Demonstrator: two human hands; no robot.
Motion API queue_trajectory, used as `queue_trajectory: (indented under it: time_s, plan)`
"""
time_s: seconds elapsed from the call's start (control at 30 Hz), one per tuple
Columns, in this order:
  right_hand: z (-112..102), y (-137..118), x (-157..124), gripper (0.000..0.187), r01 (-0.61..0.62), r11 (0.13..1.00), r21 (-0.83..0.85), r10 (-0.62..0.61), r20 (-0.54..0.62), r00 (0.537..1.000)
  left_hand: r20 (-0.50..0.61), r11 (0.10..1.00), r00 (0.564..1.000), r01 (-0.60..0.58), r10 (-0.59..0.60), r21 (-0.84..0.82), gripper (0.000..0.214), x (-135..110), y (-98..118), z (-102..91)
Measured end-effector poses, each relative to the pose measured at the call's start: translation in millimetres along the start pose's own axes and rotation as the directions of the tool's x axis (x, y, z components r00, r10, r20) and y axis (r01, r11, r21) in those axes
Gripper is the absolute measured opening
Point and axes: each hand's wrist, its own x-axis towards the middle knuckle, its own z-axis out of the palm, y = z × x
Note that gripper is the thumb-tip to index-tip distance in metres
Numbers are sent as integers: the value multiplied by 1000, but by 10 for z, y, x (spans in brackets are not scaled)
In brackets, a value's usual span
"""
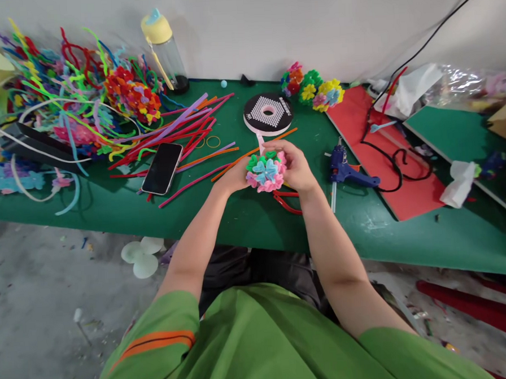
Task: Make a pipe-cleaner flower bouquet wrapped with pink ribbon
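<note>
Both my hands hold a small ball of pipe-cleaner flowers point(266, 172) in pink, light blue and green, just above the green table point(246, 212). My left hand point(235, 178) cups it from the left with fingers curled under it. My right hand point(295, 166) wraps over its right and top side. A pink ribbon point(260, 141) runs from the ball up to a black-and-white ribbon spool point(268, 114) behind it.
A black phone point(162, 168) lies left of my hands among loose pipe cleaners point(190, 130). A blue glue gun point(345, 170) lies to the right beside a red board point(373, 149) with a black cable. Finished flower balls point(313, 90), a water bottle point(164, 50) and a tangled pipe-cleaner pile point(73, 91) sit farther back.
</note>
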Motion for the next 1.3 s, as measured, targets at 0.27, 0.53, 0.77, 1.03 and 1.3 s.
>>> queue_trajectory:
  time_s: [0.27, 0.53, 0.77, 1.03, 1.3]
  plan:
    - [139, 79, -18, 54, -56, 998, -16, 52, -195, 980, 81, 977, 995, 67, -51, -202, 5, 26, 60, -22]
    - [259, 129, 43, 42, -35, 999, -5, 30, -361, 932, -48, 988, 996, 68, -75, -137, 14, 49, 31, 88]
    - [158, 189, 36, 41, -3, 978, -210, -91, -434, 896, -257, 967, 966, 84, -21, 240, 10, 118, -143, 133]
    - [329, -85, -97, 26, 7, 669, -743, -237, -205, 950, -400, 945, 916, 150, -22, 291, 17, 36, -105, 203]
    - [494, -110, -119, 20, -123, 667, -735, -219, -352, 910, -435, 949, 884, 267, -171, 169, 24, 35, 25, 233]
